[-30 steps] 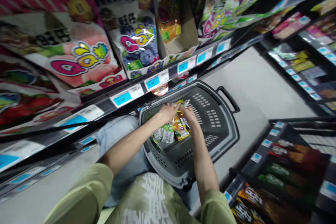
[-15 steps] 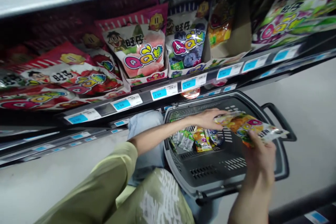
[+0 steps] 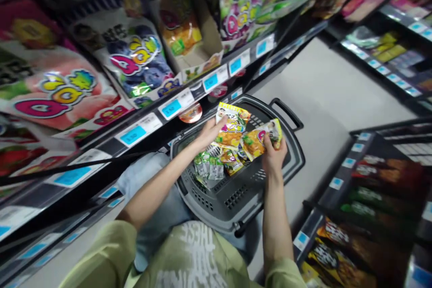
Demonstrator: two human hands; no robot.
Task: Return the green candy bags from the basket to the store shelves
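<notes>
My left hand (image 3: pixel 209 135) grips the edge of an orange-and-yellow gummy candy bag (image 3: pixel 233 126), its front turned up. A second gummy candy bag (image 3: pixel 254 145) with similar colours is pinched in my right hand (image 3: pixel 274 155), tilted, with its top end by my thumb. Both bags are over a grey shopping basket (image 3: pixel 216 209). Inside the basket lie small green-and-silver packets (image 3: pixel 209 166) and another orange candy bag (image 3: pixel 231 162), partly covered by the held ones.
To the left, a shelf carries peach gummy bags (image 3: pixel 60 85), blueberry gummy bags (image 3: pixel 135 54) and an open carton (image 3: pixel 199 45) with an orange bag. Price tags (image 3: pixel 172 104) line its edge. Dark snack packs (image 3: pixel 340 252) fill a low shelf at right. Pale floor (image 3: pixel 324 76) runs between.
The two bags, overlapping between my hands before, are now apart, one in each hand. My view has swung right, bringing the aisle and the right-hand shelves into sight.
</notes>
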